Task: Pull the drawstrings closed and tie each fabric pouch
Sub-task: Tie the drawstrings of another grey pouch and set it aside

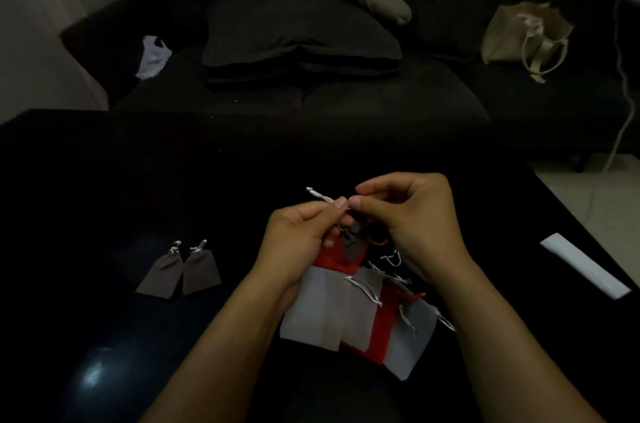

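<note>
A small dark grey pouch [353, 242] hangs between my hands above the black table [173, 180]. My left hand [301, 228] pinches its silver drawstring [320, 196], whose end sticks out to the upper left. My right hand [415, 218] pinches the other string end close to the left thumb. Beneath my hands lies a pile of pouches [356, 315], light grey and red, with loose silver and red strings. Two dark grey pouches [180, 270] lie side by side at the left with their necks gathered and strings knotted.
A white paper strip [585, 265] lies near the table's right edge. Behind the table stands a dark sofa [311, 100] with cushions [298, 31], a beige tote bag [526, 35], a white plastic bag [154, 55] and a person's leg in a sock [384, 5].
</note>
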Demonstrator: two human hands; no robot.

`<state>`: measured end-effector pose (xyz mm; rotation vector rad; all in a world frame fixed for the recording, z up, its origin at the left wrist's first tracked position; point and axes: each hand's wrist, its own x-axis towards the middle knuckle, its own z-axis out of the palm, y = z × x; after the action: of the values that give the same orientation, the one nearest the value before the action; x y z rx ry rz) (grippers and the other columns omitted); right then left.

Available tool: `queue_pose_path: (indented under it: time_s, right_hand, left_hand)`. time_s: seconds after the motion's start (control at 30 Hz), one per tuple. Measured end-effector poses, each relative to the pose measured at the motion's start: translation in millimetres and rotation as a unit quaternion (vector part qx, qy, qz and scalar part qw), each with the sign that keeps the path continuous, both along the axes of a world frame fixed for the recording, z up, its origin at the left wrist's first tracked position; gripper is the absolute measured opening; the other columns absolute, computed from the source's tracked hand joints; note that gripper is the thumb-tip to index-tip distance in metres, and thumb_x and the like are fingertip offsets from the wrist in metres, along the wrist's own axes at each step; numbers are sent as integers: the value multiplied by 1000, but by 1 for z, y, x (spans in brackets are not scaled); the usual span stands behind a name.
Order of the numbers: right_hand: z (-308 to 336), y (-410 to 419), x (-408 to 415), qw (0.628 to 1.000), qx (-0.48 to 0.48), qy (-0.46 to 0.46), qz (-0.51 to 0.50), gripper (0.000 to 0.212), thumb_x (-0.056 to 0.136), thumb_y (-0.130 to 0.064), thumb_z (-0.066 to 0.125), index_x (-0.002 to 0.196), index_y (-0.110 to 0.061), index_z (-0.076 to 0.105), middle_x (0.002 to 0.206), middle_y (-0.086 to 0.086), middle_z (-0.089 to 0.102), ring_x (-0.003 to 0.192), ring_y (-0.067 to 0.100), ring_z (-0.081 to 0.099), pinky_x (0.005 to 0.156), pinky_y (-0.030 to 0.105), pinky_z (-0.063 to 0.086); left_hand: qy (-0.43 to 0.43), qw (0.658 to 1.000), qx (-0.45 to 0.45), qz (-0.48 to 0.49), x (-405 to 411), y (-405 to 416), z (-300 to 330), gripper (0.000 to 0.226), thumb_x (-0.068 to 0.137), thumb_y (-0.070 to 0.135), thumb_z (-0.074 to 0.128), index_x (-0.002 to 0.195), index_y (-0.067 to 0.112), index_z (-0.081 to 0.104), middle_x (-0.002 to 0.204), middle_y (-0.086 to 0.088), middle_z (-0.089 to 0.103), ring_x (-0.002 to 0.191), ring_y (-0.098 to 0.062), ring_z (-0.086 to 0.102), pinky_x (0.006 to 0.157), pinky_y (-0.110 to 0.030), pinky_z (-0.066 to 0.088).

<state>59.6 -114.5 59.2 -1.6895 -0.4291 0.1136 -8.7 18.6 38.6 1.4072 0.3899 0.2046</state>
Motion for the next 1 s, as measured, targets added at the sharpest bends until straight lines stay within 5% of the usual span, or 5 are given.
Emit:
queue_pose_path:
  time_s: [0.17,0.3,0.53,0.77,1.0]
  right_hand:
    - [3,2,-3,996,6,58,61,33,75,0,80,106,-7,72,75,13,76,71,28,74,69,28,61]
    - [4,-5,2,987,-48,55,140,50,76,1,78,122,-13,66,76,15,75,74,23,74,74,28,59]
    - [4,-9,6,979,-97,53,170,24,75,-2,80,98,-5,76,79,20,75,78,35,74,70,32,62]
    - [6,-14,8,975,-164,-36,148,13,66,-13,88,70,-13,76,77,3,75,73,12,73,68,23,56]
    - [2,-10,4,983,-104,-18,150,21,72,-5,83,90,-10,75,83,6,77,81,19,75,79,40,62]
  left_hand:
    - [-23,996,-78,29,-1,7,2,16,86,19,70,90,5,76,93,-10,77,81,-19,73,68,-24,58]
    - [-60,998,26,-11,-4,11,5,14,83,8,73,97,9,74,85,-8,77,83,-20,75,70,-25,59]
    - [-96,980,164,-54,-5,18,11,18,81,5,74,96,11,69,73,-7,75,72,-17,75,63,-21,56]
    - [-99,980,163,-64,-6,15,8,12,76,4,77,87,9,76,77,-6,76,71,-17,74,64,-24,57]
    - [-128,979,146,-60,-4,15,8,13,80,1,73,91,9,74,80,-7,77,77,-20,75,69,-23,57]
